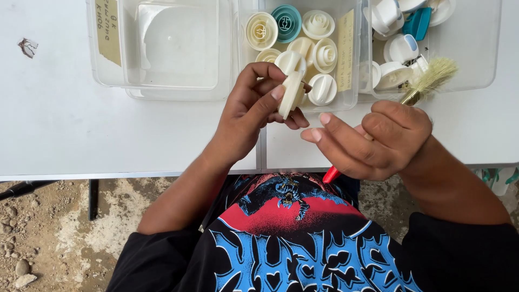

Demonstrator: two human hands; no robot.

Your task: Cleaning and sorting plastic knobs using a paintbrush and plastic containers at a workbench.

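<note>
A cream knob (292, 93) is held on edge, just in front of the middle bin (351, 100), near the frame's centre. It is pinched by the left hand (254, 111): the thumb is pressed on its near face and the fingers are curled round its far side, so the knob stands out at the hand's 3 o'clock, at the fingertips rather than in the palm.

At 4 o'clock from the knob, just apart from it, the right hand (373, 140) is closed round a brush (419, 89). The pale bristles are seen at the hand's 1 o'clock, over the right bin (486, 65); the red handle tip shows below the hand at 7 o'clock. The index finger is stretched toward the knob without touching it.

At 12 o'clock from the knob, the middle bin is filled with more cream knobs and one teal knob (286, 22). At 10 o'clock an almost bare clear bin (102, 70) is set. All three bins rest on a white table (70, 135).
</note>
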